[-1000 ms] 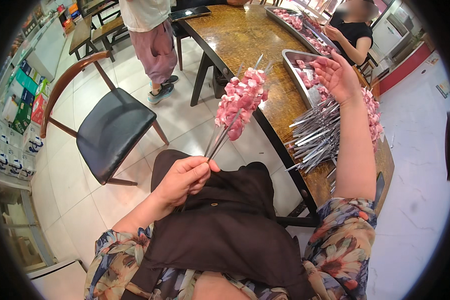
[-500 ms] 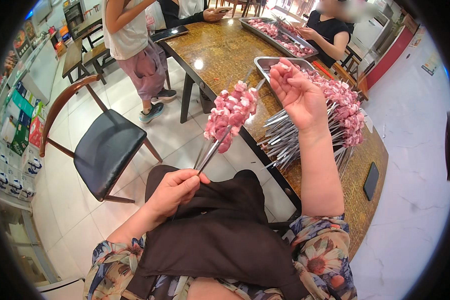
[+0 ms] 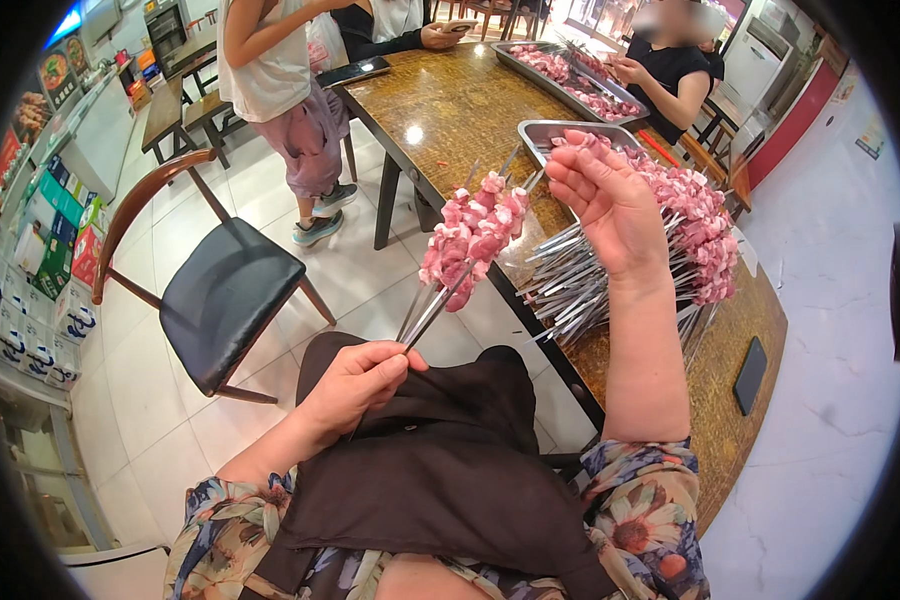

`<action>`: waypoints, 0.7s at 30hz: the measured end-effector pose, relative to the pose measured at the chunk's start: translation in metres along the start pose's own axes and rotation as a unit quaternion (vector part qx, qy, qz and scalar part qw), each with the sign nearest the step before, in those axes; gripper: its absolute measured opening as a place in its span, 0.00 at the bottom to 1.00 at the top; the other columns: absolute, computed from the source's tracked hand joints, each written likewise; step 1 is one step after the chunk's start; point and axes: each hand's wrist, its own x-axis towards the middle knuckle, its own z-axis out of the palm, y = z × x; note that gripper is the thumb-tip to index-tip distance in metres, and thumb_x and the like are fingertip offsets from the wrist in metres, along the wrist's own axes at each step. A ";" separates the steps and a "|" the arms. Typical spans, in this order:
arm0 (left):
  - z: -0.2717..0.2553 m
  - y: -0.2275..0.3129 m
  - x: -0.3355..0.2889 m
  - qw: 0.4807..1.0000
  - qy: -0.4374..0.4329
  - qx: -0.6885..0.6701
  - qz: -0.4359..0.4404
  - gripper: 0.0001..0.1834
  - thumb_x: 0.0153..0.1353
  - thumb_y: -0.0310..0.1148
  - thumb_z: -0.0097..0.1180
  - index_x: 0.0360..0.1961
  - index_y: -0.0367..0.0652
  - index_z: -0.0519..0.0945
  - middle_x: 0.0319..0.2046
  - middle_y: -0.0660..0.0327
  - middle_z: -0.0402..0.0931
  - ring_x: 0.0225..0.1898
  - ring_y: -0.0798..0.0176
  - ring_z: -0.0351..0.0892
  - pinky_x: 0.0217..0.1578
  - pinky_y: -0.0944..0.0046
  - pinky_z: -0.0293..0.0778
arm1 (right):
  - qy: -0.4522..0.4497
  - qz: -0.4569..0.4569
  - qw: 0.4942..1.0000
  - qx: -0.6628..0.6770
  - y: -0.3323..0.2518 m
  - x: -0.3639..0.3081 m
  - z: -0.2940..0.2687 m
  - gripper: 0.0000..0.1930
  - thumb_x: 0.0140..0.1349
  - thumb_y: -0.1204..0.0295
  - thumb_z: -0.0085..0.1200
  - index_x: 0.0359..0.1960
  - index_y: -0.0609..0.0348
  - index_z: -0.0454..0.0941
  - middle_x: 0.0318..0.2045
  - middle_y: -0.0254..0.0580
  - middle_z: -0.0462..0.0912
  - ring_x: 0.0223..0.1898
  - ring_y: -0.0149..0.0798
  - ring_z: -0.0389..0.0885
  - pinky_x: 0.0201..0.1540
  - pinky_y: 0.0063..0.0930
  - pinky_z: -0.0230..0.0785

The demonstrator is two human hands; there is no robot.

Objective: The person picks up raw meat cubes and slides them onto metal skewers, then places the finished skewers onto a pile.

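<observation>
Pinching slim metal skewers [image 3: 436, 316], lumpy pink meat [image 3: 472, 236]: left fingers [image 3: 382, 372]; right fingers [image 3: 594, 170] curled, hold unclear.

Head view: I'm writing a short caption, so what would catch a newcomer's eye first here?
First, probably, the bunch of raw meat skewers near the middle, held by their metal ends in the left hand. Next comes the large pile of similar skewers on the wooden table at right, partly hidden behind the raised right hand. The black-seated chair stands out at left.
</observation>
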 end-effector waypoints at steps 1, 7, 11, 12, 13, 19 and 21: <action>-0.001 -0.001 0.000 1.000 -0.001 0.000 -0.001 0.13 0.66 0.34 0.46 0.41 0.34 0.75 0.19 0.75 0.59 0.18 0.81 0.53 0.18 0.79 0.49 | 0.020 0.001 1.000 -0.022 -0.001 -0.002 0.003 0.13 0.63 0.71 0.49 0.45 0.67 0.72 0.30 0.41 0.80 0.34 0.33 0.81 0.38 0.23 0.76; -0.001 -0.001 0.001 1.000 0.000 0.005 -0.005 0.13 0.66 0.34 0.47 0.41 0.34 0.75 0.19 0.75 0.59 0.19 0.81 0.53 0.18 0.79 0.50 | 0.050 0.000 0.997 -0.055 0.001 0.003 -0.010 0.16 0.65 0.61 0.48 0.39 0.65 0.76 0.26 0.34 0.77 0.25 0.23 0.72 0.28 0.15 0.64; -0.003 -0.004 0.003 1.000 0.002 0.014 -0.003 0.14 0.64 0.38 0.49 0.38 0.35 0.75 0.20 0.72 0.61 0.18 0.79 0.55 0.18 0.78 0.50 | 0.074 0.014 0.996 -0.039 0.002 0.002 -0.003 0.18 0.65 0.58 0.47 0.38 0.65 0.76 0.26 0.33 0.77 0.28 0.25 0.72 0.29 0.16 0.64; -0.003 -0.004 0.003 1.000 0.003 0.012 -0.004 0.14 0.64 0.38 0.49 0.38 0.35 0.75 0.20 0.72 0.61 0.18 0.79 0.55 0.18 0.78 0.50 | 0.056 0.025 0.998 -0.022 0.001 0.002 0.000 0.18 0.65 0.59 0.47 0.38 0.65 0.76 0.26 0.33 0.77 0.28 0.25 0.72 0.29 0.17 0.64; -0.004 -0.004 0.003 1.000 0.005 0.009 -0.004 0.14 0.64 0.38 0.49 0.38 0.35 0.75 0.20 0.72 0.61 0.18 0.80 0.55 0.18 0.78 0.50 | 0.038 0.036 0.999 -0.006 0.001 0.001 0.003 0.18 0.65 0.59 0.47 0.38 0.65 0.76 0.26 0.33 0.77 0.28 0.25 0.73 0.29 0.17 0.64; -0.004 -0.002 0.002 1.000 0.005 -0.006 -0.008 0.13 0.65 0.37 0.48 0.38 0.35 0.75 0.20 0.72 0.61 0.17 0.80 0.54 0.17 0.79 0.48 | -0.027 0.044 0.999 -0.013 0.001 -0.001 -0.002 0.12 0.63 0.68 0.50 0.40 0.66 0.76 0.28 0.34 0.78 0.28 0.26 0.75 0.30 0.18 0.66; -0.004 -0.002 0.002 1.000 0.005 -0.002 -0.010 0.13 0.65 0.36 0.48 0.39 0.35 0.75 0.20 0.72 0.61 0.17 0.80 0.54 0.17 0.79 0.48 | 0.023 0.033 0.998 -0.039 0.004 -0.002 0.002 0.12 0.63 0.68 0.50 0.40 0.66 0.76 0.30 0.36 0.79 0.31 0.27 0.77 0.31 0.18 0.67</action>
